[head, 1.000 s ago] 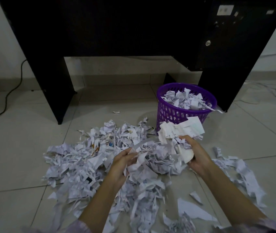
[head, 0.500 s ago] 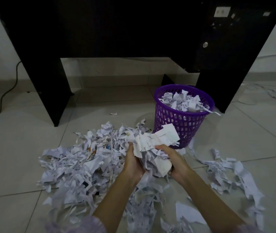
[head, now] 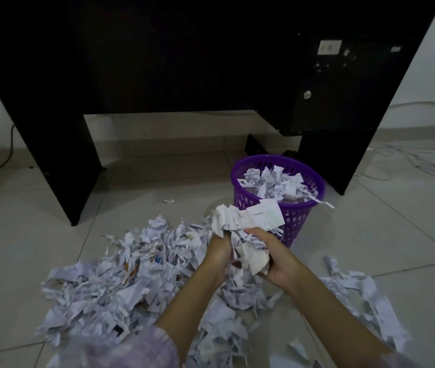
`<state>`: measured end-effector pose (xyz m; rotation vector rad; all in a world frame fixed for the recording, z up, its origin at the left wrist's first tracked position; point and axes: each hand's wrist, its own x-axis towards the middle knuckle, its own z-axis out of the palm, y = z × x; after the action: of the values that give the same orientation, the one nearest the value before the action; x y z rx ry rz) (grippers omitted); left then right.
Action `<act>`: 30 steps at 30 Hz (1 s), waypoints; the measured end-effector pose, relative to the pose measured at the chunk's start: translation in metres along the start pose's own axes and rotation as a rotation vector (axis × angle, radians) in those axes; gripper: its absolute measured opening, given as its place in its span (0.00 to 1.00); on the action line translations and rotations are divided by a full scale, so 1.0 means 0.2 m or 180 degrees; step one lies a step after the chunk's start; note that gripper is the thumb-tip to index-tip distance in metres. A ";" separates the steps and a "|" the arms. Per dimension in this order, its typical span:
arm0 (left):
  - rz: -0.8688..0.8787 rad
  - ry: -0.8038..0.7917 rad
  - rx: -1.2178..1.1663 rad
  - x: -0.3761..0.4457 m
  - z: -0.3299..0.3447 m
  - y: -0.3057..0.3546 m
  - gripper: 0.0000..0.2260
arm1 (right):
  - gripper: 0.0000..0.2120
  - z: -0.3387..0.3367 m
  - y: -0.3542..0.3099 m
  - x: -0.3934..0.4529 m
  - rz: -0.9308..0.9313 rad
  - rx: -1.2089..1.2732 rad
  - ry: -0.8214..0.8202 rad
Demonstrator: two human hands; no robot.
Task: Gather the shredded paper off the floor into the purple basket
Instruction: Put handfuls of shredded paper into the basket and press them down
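Head view, paper bunch (head: 240, 229) lifted nearer basket (head: 301, 213)

The basket (head: 300, 219) is bright purple with a lattice of small holes. The shreds (head: 120, 282) are white with grey print and odd flecks of orange and blue. The desk (head: 158, 62) is black. The floor (head: 370, 235) is pale grey tile. The near left sleeve (head: 120, 349) is lilac, faintly checked.
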<state>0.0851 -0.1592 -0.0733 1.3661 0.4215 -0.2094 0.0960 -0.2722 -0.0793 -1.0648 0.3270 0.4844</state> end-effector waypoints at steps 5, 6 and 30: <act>0.0776 0.0196 0.1485 0.07 0.07 0.25 0.17 | 0.14 0.00 -0.27 0.03 -0.0151 0.0181 0.0116; 0.0837 0.0009 0.1431 0.09 0.09 0.31 0.16 | 0.13 0.00 -0.35 0.04 -0.0239 0.0219 0.0068; 0.2252 -0.0428 0.3813 0.73 0.31 0.41 0.23 | 0.12 -0.11 -0.69 0.67 -0.0385 -0.3743 0.1010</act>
<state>0.2596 -0.1898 -0.0490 2.5541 -0.4177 0.0696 0.2814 -0.3172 -0.0490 -2.3052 0.2396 0.3818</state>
